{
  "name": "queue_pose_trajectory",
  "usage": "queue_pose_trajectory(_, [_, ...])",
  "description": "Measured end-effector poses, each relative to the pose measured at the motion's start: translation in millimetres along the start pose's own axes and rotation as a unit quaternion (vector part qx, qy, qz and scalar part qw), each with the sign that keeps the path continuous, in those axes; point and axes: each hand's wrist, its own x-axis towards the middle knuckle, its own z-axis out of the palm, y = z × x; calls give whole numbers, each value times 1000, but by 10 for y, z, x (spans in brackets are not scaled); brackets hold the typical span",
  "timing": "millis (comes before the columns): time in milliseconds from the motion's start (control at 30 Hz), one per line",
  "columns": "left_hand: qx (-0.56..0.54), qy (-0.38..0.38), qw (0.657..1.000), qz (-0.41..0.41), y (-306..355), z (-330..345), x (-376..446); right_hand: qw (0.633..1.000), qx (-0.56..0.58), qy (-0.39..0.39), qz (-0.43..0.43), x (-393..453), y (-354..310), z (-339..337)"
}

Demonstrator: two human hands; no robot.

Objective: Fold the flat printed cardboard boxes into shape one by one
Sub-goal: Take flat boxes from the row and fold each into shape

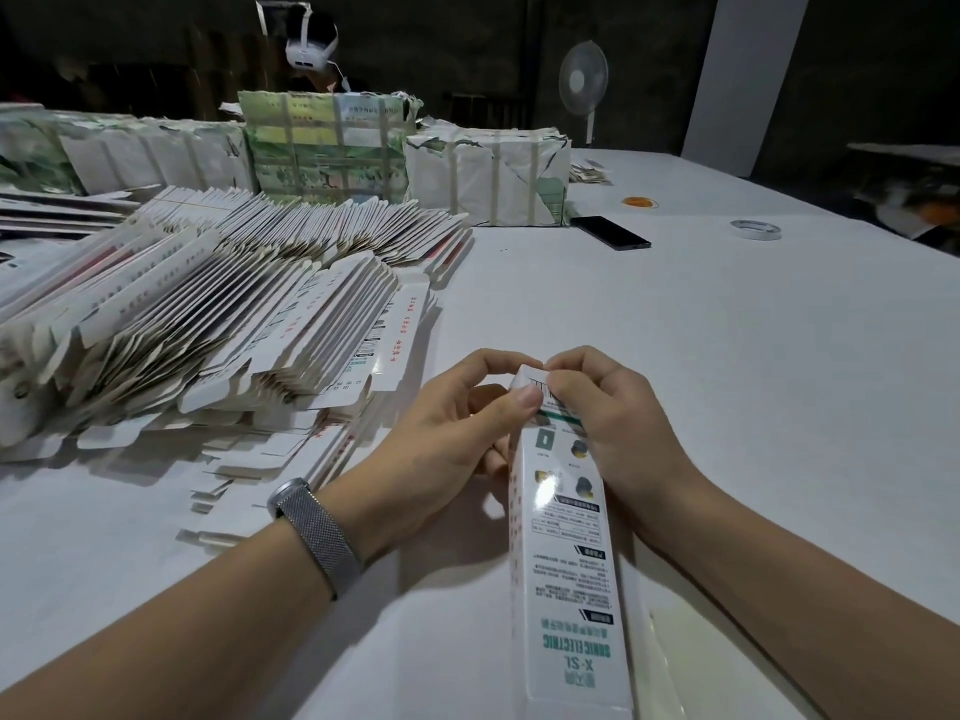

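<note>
Flat boxes (218,324) fanned in a heap at 10 o'clock on the bench (727,356), untouched. Left hand (457,433): fingers curled round the far end of the erected box (563,563), thumb pressing on its printed face near the barcode. Box long axis runs 6 to 12 o'clock, near end toward the wearer, far end raised between both hands. Right hand (608,418): grip pinching the top flap at 12 o'clock, fingertips meeting the left forefinger. Both hands equally near the flap; tucking it likely comes next. Phone (610,232) and tape roll (756,230) at 1 o'clock, well apart.
</note>
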Motion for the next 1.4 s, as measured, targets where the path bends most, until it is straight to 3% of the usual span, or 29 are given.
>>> queue_pose_trajectory(567, [16, -27, 999, -5, -11, 27, 4, 998, 59, 29, -1, 16, 2, -23])
queue_pose_trajectory(800, [102, -66, 993, 3, -16, 1, 7, 994, 105, 25, 21, 33, -11, -48])
queue_pose_trajectory(1400, [72, -70, 995, -26, 85, 75, -63, 996, 90, -10, 24, 91, 14, -98])
